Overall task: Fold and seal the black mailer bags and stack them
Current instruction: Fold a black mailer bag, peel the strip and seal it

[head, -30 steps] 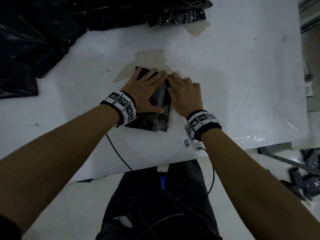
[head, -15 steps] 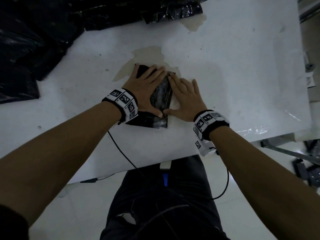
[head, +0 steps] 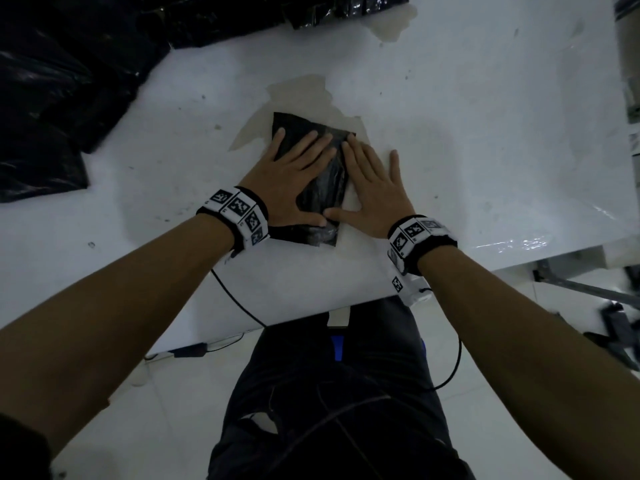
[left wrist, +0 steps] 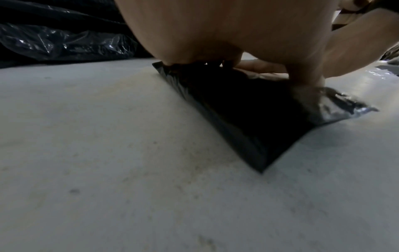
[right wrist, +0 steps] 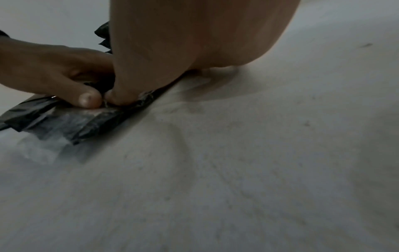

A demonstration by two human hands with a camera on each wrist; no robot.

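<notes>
Since a second ago my right hand (head: 375,192) has slid off toward the bag's right edge and its fingers have spread from bunched to flat, so most of it now rests on the white table (head: 485,133), only thumb and first fingertips touching the plastic. Heaped along the far left sits the pile of black bags (head: 62,91), well apart from my work. On a worn patch near the table's front edge lies the folded mailer bag (head: 323,188), pinned flat. My left hand (head: 294,181) lies on it, palm down, fingers straight, gripping nothing; the right is likewise flat and holds nothing. Both thumbs meet at the near end, where the glossy flap (right wrist: 75,119) wrinkles. To seal well, I judge I should press outward along that flap with even weight, keeping the left hand planted so the fold cannot creep.
</notes>
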